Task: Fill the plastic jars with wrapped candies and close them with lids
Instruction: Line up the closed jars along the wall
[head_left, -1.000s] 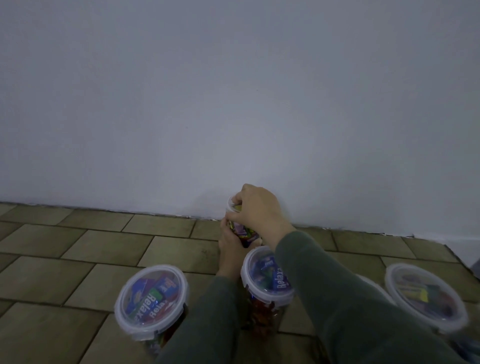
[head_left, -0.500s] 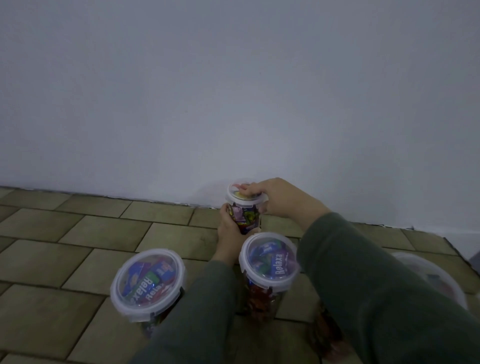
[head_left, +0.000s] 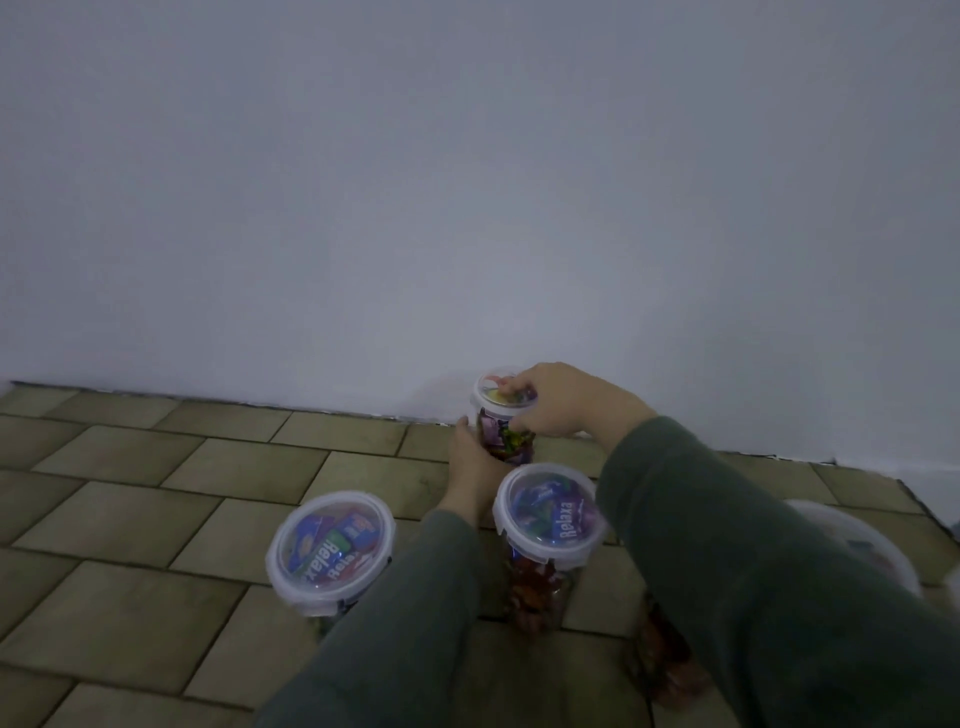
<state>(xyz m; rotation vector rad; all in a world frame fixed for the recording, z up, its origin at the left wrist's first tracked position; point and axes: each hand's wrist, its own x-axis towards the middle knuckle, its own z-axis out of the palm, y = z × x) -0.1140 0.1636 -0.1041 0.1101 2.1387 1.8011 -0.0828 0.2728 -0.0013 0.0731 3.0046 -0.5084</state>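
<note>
a small clear plastic jar (head_left: 505, 435) full of wrapped candies stands on the tiled floor (head_left: 130, 519) at the far side of the scene, right by the foot of the pale wall (head_left: 467, 182). its lid (head_left: 501, 399) is on. the left hand (head_left: 474, 470) is wrapped round the jar's left side low down, fingers curled against the wall of it, grasping the jar. the right hand (head_left: 563, 400) comes in from the right over the top, its fingers (head_left: 517, 387) curled down on the lid's rim and its thumb against the jar's side just under the lid, so it is grasping the lid and jar top. both arms wear dark green sleeves (head_left: 753, 571).

nearer, three more jars stand on the floor, all with clear lids snapped on. the middle jar (head_left: 548, 525) sits just near of the held one, between the two forearms, with blue wrappers reading "relaxa" under its lid and reddish candies lower down. the left jar (head_left: 330, 551) stands apart from it to the left, also showing blue and red wrappers. the right jar (head_left: 872, 545) is mostly hidden behind the right sleeve; only part of its lid and some reddish contents below the sleeve show.
</note>
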